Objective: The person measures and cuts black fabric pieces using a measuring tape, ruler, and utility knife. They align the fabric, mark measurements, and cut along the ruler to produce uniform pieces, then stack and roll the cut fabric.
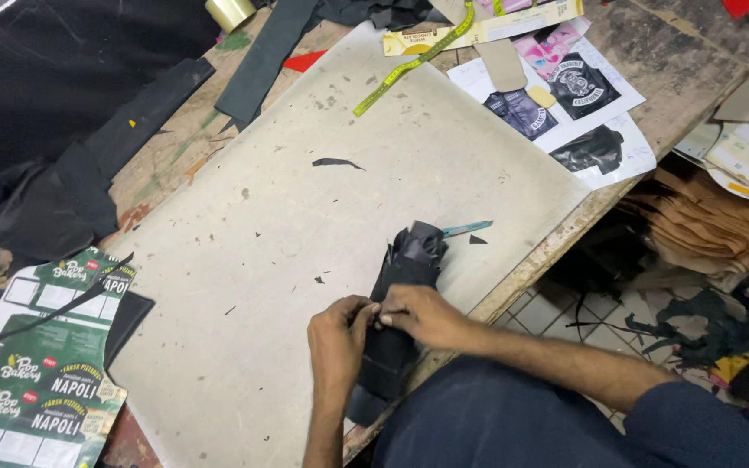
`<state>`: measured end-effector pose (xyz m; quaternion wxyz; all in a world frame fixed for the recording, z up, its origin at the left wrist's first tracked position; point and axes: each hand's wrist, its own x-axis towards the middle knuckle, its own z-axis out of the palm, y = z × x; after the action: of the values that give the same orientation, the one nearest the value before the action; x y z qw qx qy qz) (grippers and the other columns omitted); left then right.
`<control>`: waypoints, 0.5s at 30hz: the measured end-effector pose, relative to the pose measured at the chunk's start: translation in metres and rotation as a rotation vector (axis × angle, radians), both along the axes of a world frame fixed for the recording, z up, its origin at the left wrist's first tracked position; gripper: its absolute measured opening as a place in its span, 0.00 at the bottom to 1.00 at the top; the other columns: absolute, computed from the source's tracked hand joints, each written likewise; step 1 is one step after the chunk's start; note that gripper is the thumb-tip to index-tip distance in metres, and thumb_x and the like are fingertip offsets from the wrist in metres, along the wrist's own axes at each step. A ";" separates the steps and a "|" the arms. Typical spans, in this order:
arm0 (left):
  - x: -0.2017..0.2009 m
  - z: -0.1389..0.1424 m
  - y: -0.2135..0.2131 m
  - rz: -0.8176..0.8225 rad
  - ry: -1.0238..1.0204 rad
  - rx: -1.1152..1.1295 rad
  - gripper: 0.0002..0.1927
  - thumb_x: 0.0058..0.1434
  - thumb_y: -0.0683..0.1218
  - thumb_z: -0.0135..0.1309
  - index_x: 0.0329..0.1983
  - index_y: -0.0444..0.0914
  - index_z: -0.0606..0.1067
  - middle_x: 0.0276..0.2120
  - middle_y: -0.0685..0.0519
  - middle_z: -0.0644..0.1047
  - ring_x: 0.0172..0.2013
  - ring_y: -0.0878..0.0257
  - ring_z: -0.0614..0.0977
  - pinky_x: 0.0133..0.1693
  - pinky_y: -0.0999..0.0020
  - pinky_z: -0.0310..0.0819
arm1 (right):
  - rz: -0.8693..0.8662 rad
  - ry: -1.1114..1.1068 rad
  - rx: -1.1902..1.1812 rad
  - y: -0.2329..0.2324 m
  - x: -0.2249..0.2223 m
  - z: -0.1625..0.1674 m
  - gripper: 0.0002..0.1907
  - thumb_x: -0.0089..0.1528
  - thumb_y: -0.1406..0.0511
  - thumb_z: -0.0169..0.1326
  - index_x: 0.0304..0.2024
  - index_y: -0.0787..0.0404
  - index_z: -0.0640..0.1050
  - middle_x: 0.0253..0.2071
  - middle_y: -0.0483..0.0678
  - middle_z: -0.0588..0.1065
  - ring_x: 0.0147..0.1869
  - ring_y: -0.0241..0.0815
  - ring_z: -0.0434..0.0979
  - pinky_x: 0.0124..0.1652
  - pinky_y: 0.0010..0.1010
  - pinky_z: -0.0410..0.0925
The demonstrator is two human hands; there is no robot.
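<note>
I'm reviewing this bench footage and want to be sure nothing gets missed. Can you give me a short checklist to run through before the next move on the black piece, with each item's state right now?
1. Both hands on the work: left hand and right hand pinch the black material piece together. Ok.
2. Piece supported: it lies on the pale cutting board, its near end hanging over the edge. Not ok.
3. Blue-handled tool apart from the fingers: lies beyond the piece. Ok.
4. Small black scraps away from the hands. Ok.
5. Yellow measuring tape lies at the board's far edge. Ok.
6. Grip firmness: cannot tell.
</note>
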<state>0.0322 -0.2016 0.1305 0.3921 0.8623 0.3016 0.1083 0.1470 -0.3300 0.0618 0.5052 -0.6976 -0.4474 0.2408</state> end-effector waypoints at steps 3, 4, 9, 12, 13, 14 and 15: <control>0.004 -0.014 0.002 -0.020 -0.146 -0.303 0.04 0.59 0.40 0.62 0.35 0.32 0.83 0.24 0.50 0.84 0.26 0.66 0.85 0.31 0.72 0.79 | -0.078 -0.022 0.006 -0.010 -0.014 -0.011 0.09 0.64 0.65 0.58 0.42 0.66 0.81 0.36 0.50 0.77 0.41 0.44 0.80 0.40 0.37 0.72; 0.006 -0.019 0.001 -0.007 -0.203 -0.392 0.05 0.59 0.38 0.62 0.37 0.32 0.83 0.25 0.50 0.84 0.27 0.66 0.84 0.32 0.73 0.78 | -0.085 -0.019 0.013 -0.013 -0.016 -0.014 0.10 0.63 0.65 0.58 0.43 0.65 0.81 0.35 0.49 0.77 0.39 0.43 0.80 0.39 0.37 0.72; -0.008 -0.034 -0.008 0.159 -0.431 -0.736 0.39 0.47 0.33 0.63 0.63 0.49 0.67 0.40 0.56 0.81 0.37 0.70 0.84 0.41 0.76 0.82 | -0.144 0.027 0.041 -0.019 -0.018 -0.018 0.10 0.66 0.66 0.56 0.43 0.69 0.79 0.37 0.50 0.74 0.40 0.43 0.76 0.39 0.34 0.70; -0.028 -0.040 -0.021 0.076 -0.240 -0.256 0.11 0.55 0.36 0.64 0.42 0.33 0.82 0.39 0.49 0.83 0.36 0.63 0.84 0.40 0.70 0.79 | -0.140 -0.006 0.027 -0.021 -0.022 -0.017 0.10 0.67 0.66 0.55 0.45 0.70 0.79 0.40 0.50 0.73 0.41 0.43 0.76 0.40 0.33 0.70; -0.031 -0.043 -0.025 0.052 -0.246 -0.137 0.10 0.56 0.36 0.63 0.42 0.33 0.82 0.40 0.49 0.82 0.38 0.60 0.83 0.42 0.68 0.78 | -0.141 -0.029 0.014 -0.021 -0.023 -0.016 0.11 0.67 0.66 0.55 0.46 0.70 0.79 0.41 0.50 0.73 0.41 0.42 0.76 0.40 0.32 0.70; -0.031 -0.046 -0.029 0.023 -0.253 -0.021 0.10 0.57 0.36 0.63 0.42 0.33 0.83 0.40 0.49 0.82 0.40 0.58 0.81 0.43 0.66 0.77 | -0.131 -0.004 -0.005 -0.021 -0.024 -0.015 0.11 0.67 0.67 0.54 0.45 0.70 0.79 0.40 0.49 0.73 0.40 0.41 0.77 0.39 0.31 0.71; -0.032 -0.049 -0.030 -0.012 -0.260 0.094 0.09 0.58 0.36 0.63 0.42 0.33 0.83 0.41 0.49 0.81 0.43 0.56 0.80 0.44 0.63 0.76 | -0.125 0.017 -0.025 -0.021 -0.025 -0.015 0.10 0.66 0.67 0.54 0.45 0.70 0.79 0.40 0.49 0.74 0.39 0.40 0.77 0.38 0.30 0.71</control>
<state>0.0004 -0.2312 0.0818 0.3879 0.8601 0.2376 0.2310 0.1224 -0.3514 0.0471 0.5143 -0.7284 -0.3955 0.2201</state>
